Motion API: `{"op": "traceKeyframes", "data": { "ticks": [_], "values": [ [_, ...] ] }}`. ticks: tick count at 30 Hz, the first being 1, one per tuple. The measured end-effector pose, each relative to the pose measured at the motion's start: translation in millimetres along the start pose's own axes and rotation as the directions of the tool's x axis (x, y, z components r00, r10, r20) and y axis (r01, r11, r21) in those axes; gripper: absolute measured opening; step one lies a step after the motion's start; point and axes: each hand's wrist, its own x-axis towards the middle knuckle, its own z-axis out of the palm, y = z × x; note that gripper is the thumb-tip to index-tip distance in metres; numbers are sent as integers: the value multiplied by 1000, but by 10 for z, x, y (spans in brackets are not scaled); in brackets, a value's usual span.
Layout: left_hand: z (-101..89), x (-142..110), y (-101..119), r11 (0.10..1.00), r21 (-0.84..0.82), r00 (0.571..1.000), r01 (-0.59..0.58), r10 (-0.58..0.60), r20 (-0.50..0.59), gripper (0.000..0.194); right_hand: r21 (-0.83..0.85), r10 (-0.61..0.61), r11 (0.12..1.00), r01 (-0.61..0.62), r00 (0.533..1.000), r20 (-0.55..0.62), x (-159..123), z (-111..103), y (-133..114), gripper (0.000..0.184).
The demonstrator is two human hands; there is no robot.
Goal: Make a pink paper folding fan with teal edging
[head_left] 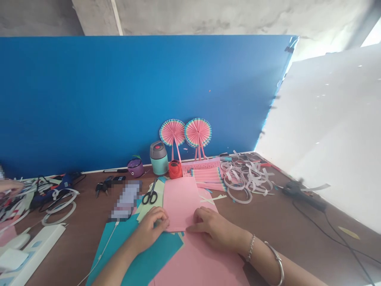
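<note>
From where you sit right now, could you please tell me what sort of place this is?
It looks like a paper-craft workspace, perhaps in a workshop: pink paper lies on the table, with scissors beside it and round pleated fans behind.

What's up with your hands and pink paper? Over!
Left hand and right hand: at near edge of smaller pink sheet. Sheet lies over larger pink sheet. Black-handled scissors: left, not on it.

The pink sheet point(181, 200) looks smooth, matt paper, the 2 fans point(173, 132) point(198, 132) pleated paper, the bangle point(278, 259) shiny metal.
</note>
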Motion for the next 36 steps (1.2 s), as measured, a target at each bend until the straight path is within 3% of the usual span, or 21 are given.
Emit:
{"op": "traceKeyframes", "data": {
  "ticks": [5,12,25,32,36],
  "values": [
    [-41,-48,4,999,47,998,28,-30,52,16,7,17,1000,-17,1000,-11,3,10,3,39],
    [10,-46,15,992,124,999,-13,9,31,17,-4,13,1000,-13,1000,-3,5,17,11,44],
    [100,-33,175,939,330,995,98,-93,-28,18,15,-1,1000,1,1000,-30,3,17,32,43],
    [58,-40,25,929,315,979,196,-170,-108,7,-5,-10,1000,9,1000,-22,-5,-39,-10,38],
    [26,-68,-23,932,325,986,160,-133,-104,7,-19,-9,1000,9,999,-35,-31,-76,-15,36]
  ]
}}
